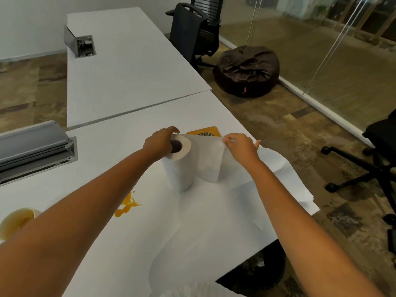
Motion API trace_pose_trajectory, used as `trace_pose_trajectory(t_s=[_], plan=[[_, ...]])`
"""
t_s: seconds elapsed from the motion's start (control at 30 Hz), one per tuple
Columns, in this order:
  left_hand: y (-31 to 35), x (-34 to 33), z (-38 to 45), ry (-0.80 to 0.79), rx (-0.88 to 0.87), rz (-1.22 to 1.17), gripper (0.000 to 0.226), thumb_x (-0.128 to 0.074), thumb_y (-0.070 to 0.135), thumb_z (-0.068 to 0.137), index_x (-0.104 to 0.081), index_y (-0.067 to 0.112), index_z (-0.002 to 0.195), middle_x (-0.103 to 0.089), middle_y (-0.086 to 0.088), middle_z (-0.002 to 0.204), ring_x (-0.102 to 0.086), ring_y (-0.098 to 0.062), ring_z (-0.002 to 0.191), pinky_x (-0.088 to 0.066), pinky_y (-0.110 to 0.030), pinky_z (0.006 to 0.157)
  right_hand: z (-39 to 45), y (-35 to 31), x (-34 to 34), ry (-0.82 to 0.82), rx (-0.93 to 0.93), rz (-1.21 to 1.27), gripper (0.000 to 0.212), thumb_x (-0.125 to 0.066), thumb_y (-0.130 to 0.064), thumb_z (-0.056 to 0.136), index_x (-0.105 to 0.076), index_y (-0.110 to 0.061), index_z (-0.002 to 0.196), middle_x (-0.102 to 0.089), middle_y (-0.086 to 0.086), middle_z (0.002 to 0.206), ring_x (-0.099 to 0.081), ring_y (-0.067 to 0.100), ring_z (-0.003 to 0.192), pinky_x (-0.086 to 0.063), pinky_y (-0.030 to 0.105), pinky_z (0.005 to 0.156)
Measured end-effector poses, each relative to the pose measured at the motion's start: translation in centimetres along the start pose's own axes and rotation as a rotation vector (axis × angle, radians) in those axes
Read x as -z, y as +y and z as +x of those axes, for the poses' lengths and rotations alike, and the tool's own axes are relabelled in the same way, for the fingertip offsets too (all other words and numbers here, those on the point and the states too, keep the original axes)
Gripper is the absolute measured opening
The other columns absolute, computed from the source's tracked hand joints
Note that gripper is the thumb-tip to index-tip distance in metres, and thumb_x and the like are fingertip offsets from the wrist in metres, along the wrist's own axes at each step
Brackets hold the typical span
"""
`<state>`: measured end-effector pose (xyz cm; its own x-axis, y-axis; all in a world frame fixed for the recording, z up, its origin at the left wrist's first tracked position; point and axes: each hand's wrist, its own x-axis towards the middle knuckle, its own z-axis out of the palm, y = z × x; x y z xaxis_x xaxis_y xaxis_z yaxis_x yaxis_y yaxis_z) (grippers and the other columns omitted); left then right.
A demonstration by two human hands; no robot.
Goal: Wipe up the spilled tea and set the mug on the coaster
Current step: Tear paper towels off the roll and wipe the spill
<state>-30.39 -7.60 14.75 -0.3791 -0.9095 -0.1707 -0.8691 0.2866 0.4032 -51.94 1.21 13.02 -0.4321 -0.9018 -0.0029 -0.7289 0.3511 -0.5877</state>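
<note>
A white paper towel roll stands upright on the white table. My left hand grips the top of the roll. My right hand pinches the upper edge of the unrolled sheet, which is pulled out to the right. A long strip of loose towel trails over the table toward me. An orange tea spill lies left of the roll, partly hidden by my left forearm. The white mug lies at the far left edge. A yellow coaster sits behind the roll.
An open metal cable tray is set in the table at left. A second white table stands behind. A black office chair, a dark beanbag and another chair stand on the floor to the right.
</note>
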Motion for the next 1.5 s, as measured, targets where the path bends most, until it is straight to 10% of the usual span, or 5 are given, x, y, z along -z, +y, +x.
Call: trace_pose_trajectory(t_s=[0.17,0.4,0.5,0.83,1.5], plan=[[-0.2,-0.5,-0.1,0.027,0.014,-0.023,0.040,-0.048,0.011,0.086,-0.049,0.019,0.125,-0.058,-0.013,0.120,-0.054,-0.032,0.107,-0.040,-0.034,0.076,0.5,2.0,1.6,-0.033,-0.026,0.147,0.032,-0.046,-0.035,0.096,-0.066,-0.014,0.108,-0.066,0.006,0.112,-0.056,0.027,0.109,-0.025,0.060,0.108],[0.3,0.0,0.1,-0.027,0.030,-0.025,0.043,-0.044,0.010,0.085,-0.048,0.022,0.126,-0.055,-0.010,0.126,-0.050,-0.031,0.113,-0.042,-0.040,0.088,-0.5,3.7,3.0,-0.162,-0.063,0.245,0.047,-0.033,-0.054,0.094,-0.065,-0.022,0.108,-0.067,-0.003,0.106,-0.046,0.011,0.108,0.001,0.061,0.111],[1.0,0.5,0.0,0.058,0.010,0.031,0.048,-0.046,0.004,0.081,-0.051,0.024,0.124,-0.056,-0.008,0.128,-0.050,-0.030,0.116,-0.039,-0.039,0.093,-1.3,4.3,3.5,-0.240,-0.009,0.391,0.038,-0.042,-0.050,0.092,-0.061,-0.024,0.113,-0.063,-0.002,0.119,-0.050,0.019,0.121,-0.032,0.042,0.106],[8.7,-1.7,-0.8,-0.035,-0.577,0.161,0.045,-0.053,0.009,0.086,-0.048,0.016,0.130,-0.054,-0.007,0.133,-0.045,-0.023,0.126,-0.015,-0.044,0.115,-1.6,4.1,2.9,-0.204,0.102,0.310,0.031,-0.065,-0.036,0.083,-0.069,-0.012,0.101,-0.068,0.004,0.110,-0.058,0.024,0.110,-0.024,0.059,0.111],[7.4,-2.1,0.3,-0.028,-0.320,-0.182,0.031,-0.059,0.028,0.087,-0.068,0.004,0.105,-0.069,-0.016,0.108,-0.062,-0.028,0.098,-0.040,-0.026,0.080,-0.9,4.0,2.3,-0.158,0.040,0.527,0.019,-0.063,-0.028,0.087,-0.071,-0.014,0.098,-0.071,0.008,0.102,-0.063,0.006,0.085,-0.048,0.016,0.075]])
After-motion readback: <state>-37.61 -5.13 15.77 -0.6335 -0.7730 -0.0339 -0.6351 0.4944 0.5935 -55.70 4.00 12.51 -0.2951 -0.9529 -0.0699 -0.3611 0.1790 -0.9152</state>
